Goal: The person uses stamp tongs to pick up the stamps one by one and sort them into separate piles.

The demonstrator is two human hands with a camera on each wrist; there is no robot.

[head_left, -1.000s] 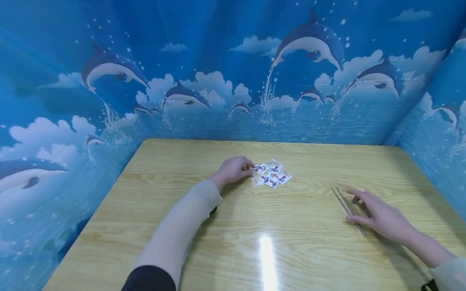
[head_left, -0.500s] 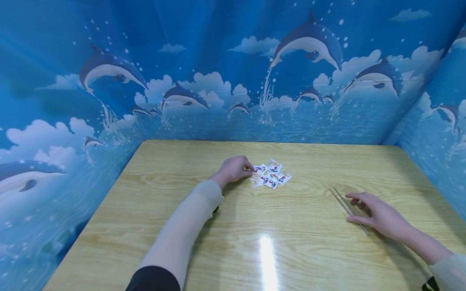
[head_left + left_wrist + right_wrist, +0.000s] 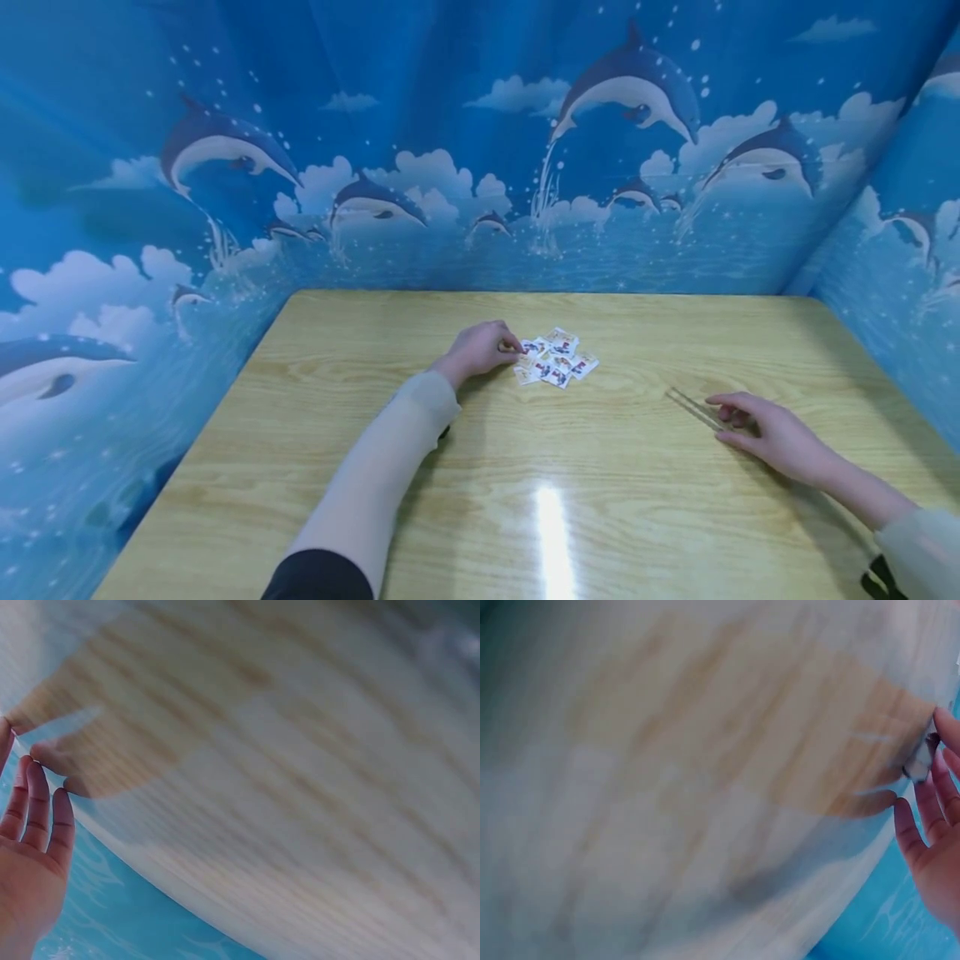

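My left hand (image 3: 483,348) is at the left edge of a loose pile of small white printed cards (image 3: 557,358), thumb and fingertips down on the table. In the left wrist view, the left hand's fingers (image 3: 37,810) look fairly straight, and no card shows there. Over on the right, my right hand (image 3: 776,435) holds thin metal tweezers (image 3: 693,408) between thumb and fingers. Their two slim prongs point up and left, while the back end is hidden by the hand. The right wrist view shows a silvery end of the tweezers (image 3: 919,761) among the fingers.
A wood-grain table (image 3: 420,517) fills the lower view, with a bright light reflection near its front. Blue dolphin-printed curtain (image 3: 450,250) rises along the back and both sides.
The tweezers have turned to lie flatter, and their back end, seen past the right hand before, is now hidden in it. The left hand and cards stay nearly in place.
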